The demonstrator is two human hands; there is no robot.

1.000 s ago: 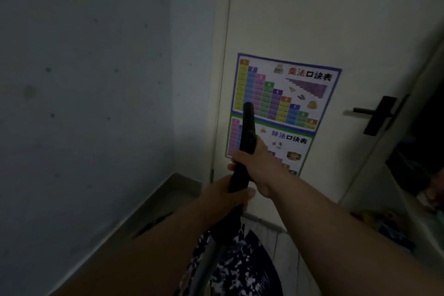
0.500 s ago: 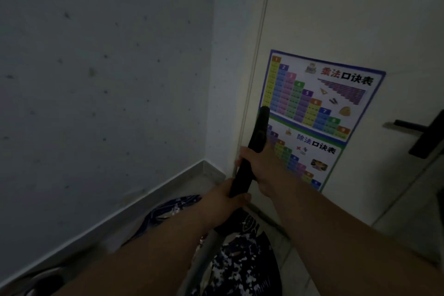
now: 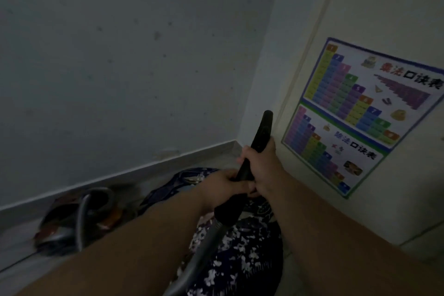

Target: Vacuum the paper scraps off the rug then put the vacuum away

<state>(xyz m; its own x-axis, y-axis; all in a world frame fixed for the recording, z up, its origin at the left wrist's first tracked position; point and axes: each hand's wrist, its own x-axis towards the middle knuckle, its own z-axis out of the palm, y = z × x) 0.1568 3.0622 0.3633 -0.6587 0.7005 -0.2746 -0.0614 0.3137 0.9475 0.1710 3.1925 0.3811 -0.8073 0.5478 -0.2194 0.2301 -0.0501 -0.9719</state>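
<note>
Both hands grip the black vacuum handle (image 3: 263, 131), which points up toward the wall corner. My right hand (image 3: 260, 163) holds it higher up; my left hand (image 3: 224, 186) holds it just below. A grey hose (image 3: 204, 247) runs down from the handle past the bottom edge. The dark round rug (image 3: 245, 255) lies on the floor under the hands, strewn with white paper scraps (image 3: 242, 243). The vacuum body (image 3: 79, 216), dark with red-orange parts, sits blurred on the floor at the left by the wall.
A grey wall (image 3: 120, 55) with a pale baseboard (image 3: 144, 166) fills the left. A pale door on the right carries a colourful table poster (image 3: 360, 113). The room is dim.
The view has swung left and down: the poster and door slid right, the door handle left the frame, and the vacuum body came into view at lower left. Both hands kept their hold.
</note>
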